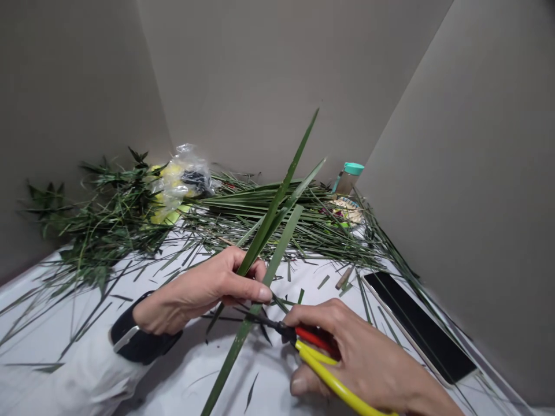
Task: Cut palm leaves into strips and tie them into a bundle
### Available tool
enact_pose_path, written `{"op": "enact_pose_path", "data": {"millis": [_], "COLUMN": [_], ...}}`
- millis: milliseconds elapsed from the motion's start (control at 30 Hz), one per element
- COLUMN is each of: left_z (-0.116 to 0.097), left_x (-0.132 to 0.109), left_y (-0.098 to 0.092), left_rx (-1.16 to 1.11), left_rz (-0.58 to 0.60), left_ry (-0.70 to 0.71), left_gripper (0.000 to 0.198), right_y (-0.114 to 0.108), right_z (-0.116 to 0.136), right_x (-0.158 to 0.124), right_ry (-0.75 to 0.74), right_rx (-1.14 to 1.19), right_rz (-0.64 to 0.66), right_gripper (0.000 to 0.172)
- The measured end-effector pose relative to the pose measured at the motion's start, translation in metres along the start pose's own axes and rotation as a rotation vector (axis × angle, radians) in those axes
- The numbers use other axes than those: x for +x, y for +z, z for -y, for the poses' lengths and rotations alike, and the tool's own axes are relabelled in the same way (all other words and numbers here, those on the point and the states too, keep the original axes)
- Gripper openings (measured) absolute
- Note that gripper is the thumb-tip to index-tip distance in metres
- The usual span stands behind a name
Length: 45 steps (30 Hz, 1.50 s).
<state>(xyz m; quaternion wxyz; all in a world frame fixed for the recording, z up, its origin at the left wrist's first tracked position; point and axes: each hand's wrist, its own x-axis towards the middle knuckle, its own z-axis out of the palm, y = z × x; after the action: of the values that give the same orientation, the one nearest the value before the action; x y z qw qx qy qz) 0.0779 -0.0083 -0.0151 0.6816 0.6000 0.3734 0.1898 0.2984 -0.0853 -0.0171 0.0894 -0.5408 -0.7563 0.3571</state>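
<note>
My left hand (203,289) is shut around several long, narrow green leaf blades (271,237), which fan upward from its grip. One blade runs down past the hand towards the lower edge of the picture. My right hand (359,364) grips a pair of scissors (329,378) with yellow and red handles. Their dark blades (264,322) reach left and meet the long leaf blade below my left hand. Part of the handles is hidden by my fingers.
A heap of long green leaves (260,202) and a leafy branch bundle (108,214) lie at the back of a white surface (182,370), with a clear plastic bag (186,173) between them. A teal-lidded bottle (349,176) stands back right. A black-screened phone (418,326) lies right, beside a grey wall (468,144).
</note>
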Motion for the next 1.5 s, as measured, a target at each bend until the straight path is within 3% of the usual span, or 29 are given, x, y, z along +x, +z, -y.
{"op": "enact_pose_path", "data": {"millis": [300, 467, 633, 733, 833, 1000, 1067, 1133, 1267, 1500], "left_z": [-0.001, 0.004, 0.008, 0.008, 0.009, 0.014, 0.016, 0.018, 0.023, 0.024], "left_x": [0.002, 0.008, 0.014, 0.014, 0.013, 0.012, 0.012, 0.012, 0.013, 0.013], "left_y": [0.003, 0.002, -0.008, -0.01, -0.005, 0.012, 0.019, 0.024, 0.028, 0.033], "left_rx": [0.008, -0.053, -0.251, -0.288, -0.312, -0.348, -0.376, -0.393, -0.361, -0.297], "left_rz": [-0.077, -0.173, -0.236, -0.226, -0.187, -0.071, -0.031, -0.01, 0.029, 0.028], "left_ry": [0.01, 0.035, 0.133, 0.127, 0.108, 0.041, 0.037, 0.039, 0.02, 0.055], "left_gripper": [0.028, 0.027, 0.033, 0.034, 0.033, 0.029, 0.03, 0.029, 0.029, 0.028], "right_y": [0.005, 0.011, 0.011, 0.01, 0.009, 0.006, 0.006, 0.007, 0.012, 0.021], "right_z": [-0.001, -0.008, -0.013, -0.017, -0.021, -0.014, -0.008, -0.002, 0.004, 0.008], "right_x": [0.006, 0.011, 0.022, 0.023, 0.019, 0.017, 0.02, 0.024, 0.029, 0.034], "right_ry": [-0.023, -0.002, 0.078, 0.07, -0.049, -0.483, -0.621, -0.678, -0.656, -0.364], "right_rx": [0.0, -0.065, -0.348, -0.412, -0.37, -0.369, -0.375, -0.323, -0.024, 0.422], "right_rz": [-0.052, -0.107, -0.137, -0.143, -0.176, -0.656, -0.734, -0.746, -0.748, -0.764], "right_gripper": [0.014, 0.019, 0.011, 0.021, 0.033, 0.049, 0.042, 0.031, 0.023, 0.007]}}
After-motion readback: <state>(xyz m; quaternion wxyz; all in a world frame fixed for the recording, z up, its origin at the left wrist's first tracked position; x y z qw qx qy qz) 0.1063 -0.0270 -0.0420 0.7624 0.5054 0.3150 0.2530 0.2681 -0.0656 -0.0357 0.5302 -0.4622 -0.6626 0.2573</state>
